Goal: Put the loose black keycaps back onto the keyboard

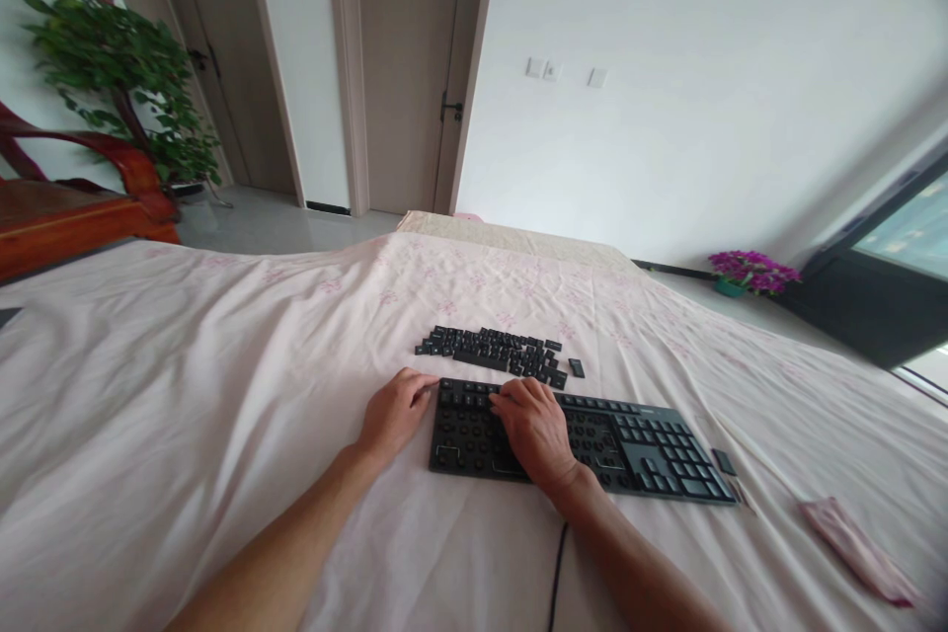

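A black computer keyboard (637, 474) lies on the pink floral cloth. Its number pad and top rows carry keycaps, while much of the main letter area shows bare switches. My left hand (398, 412) is at the keyboard's upper left corner, fingers curled and fingertips on its edge. Over the keyboard's upper middle is my right hand (539, 433), its fingers bent and pinched together at a keycap in the number row; the fingertips are partly hidden. Just beyond the keyboard, loose black keycaps (481, 348) lie in rough rows, with a long space bar (480, 360) among them.
A cable (558, 578) runs toward me from under my right forearm. Right of the keyboard are a small dark piece (723, 461) and a pink cloth pouch (859, 549). Farther off are a wooden chair (81, 207), a leafy plant (122, 79) and purple flowers (751, 272).
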Motion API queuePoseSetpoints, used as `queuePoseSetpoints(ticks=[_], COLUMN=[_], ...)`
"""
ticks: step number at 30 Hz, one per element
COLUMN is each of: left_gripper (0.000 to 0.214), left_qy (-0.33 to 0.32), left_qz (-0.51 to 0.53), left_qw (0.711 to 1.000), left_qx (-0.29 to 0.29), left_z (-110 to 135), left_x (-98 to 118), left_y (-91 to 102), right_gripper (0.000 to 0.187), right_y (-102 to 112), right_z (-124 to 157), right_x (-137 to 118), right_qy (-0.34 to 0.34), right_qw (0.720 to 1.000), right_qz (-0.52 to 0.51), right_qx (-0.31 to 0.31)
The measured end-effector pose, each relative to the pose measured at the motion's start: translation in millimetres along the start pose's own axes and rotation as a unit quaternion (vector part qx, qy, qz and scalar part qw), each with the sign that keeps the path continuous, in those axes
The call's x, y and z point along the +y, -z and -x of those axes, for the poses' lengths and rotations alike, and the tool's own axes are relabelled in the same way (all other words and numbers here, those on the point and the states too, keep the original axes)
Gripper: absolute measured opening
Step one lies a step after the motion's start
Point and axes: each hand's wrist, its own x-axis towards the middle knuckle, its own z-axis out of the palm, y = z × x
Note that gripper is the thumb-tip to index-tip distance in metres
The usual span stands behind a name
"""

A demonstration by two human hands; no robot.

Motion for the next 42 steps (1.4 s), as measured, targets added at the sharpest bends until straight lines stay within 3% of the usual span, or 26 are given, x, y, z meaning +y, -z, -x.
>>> queuePoseSetpoints(ticks=[10,15,20,25,29,34,38,42], left_gripper=[0.031,0.032,0.032,0.032,0.032,0.033,0.032,0.031], left_qy=[0.007,0.008,0.019,0.019,0.013,0.014,0.019,0.023], left_qz=[-0.004,-0.001,0.001,0.008,0.011,0.004,0.009,0.020], left_qw=[1.000,1.000,1.000,1.000,1.000,1.000,1.000,0.999], left_qx=[-0.003,-0.008,-0.012,-0.018,-0.017,-0.014,-0.017,-0.025], left_z=[1,1,1,0,0,0,-1,-1], left_x=[0,4,6,8,7,4,6,10], left_y=[0.2,3.6,3.4,5.2,4.4,2.1,4.2,7.9], right_gripper=[0.016,0.037,0.042,0.038,0.042,0.031,0.027,0.029], right_y=[2,4,8,18,19,1,-21,-44], right_z=[2,7,8,-1,-24,-78,-119,-142], right_x=[-5,-12,-22,-9,27,63,70,69], right_qy=[0.016,0.021,0.034,0.044,-0.022,-0.121,-0.157,-0.176], right_qw=[0.998,0.993,0.987,0.989,0.995,0.989,0.981,0.973], right_qz=[0.058,0.098,0.133,0.068,-0.029,-0.040,0.003,0.027], right_qx=[-0.032,-0.069,-0.089,-0.123,-0.098,-0.070,-0.114,-0.145])
